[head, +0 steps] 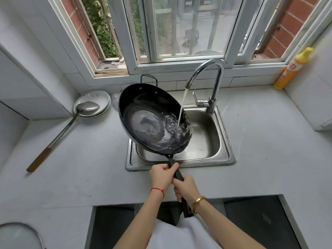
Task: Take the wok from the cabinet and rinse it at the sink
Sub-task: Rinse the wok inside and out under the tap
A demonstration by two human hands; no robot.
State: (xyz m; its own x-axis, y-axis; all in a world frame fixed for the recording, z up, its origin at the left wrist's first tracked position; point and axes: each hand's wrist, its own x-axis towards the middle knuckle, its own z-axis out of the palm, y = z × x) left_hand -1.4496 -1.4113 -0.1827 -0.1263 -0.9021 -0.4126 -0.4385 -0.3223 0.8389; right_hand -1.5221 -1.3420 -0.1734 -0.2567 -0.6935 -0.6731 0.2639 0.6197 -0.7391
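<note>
Rinse step in hand: black round steel wok point(152, 119) held over the square stainless sink point(206, 141), tilted so the lower rim sat at about 4 o'clock, far loop handle up at 12. Both hands wrapped on the long dark handle point(177, 177): left hand point(162, 176) curled round it nearer the bowl, right hand point(186, 188) curled round it just behind, fingers closed on the handle, butt end sticking out past the right wrist. Stream from the curved chrome tap point(208, 78) landed on the inner wall at roughly 3 o'clock of the bowl, water pooled and churning in the low side, apparently not yet over the rim. Upper left wall looked dry, though hard to be sure. Probably best done by rolling the handle to swirl the pool round the full wall, then tipping the low rim toward the basin to dump. Low rim to be kept inside the sink outline, else spill onto the grey countertop point(269, 150). Load sat far ahead of the grip, so two-hand hold worth keeping, wrists firm. Long steel ladle with wooden grip point(68, 126) resting on the white plates point(106, 97) at 9 o'clock, clear of the swing. Yellow detergent bottle point(292, 69) at 2 o'clock, untouched.
</note>
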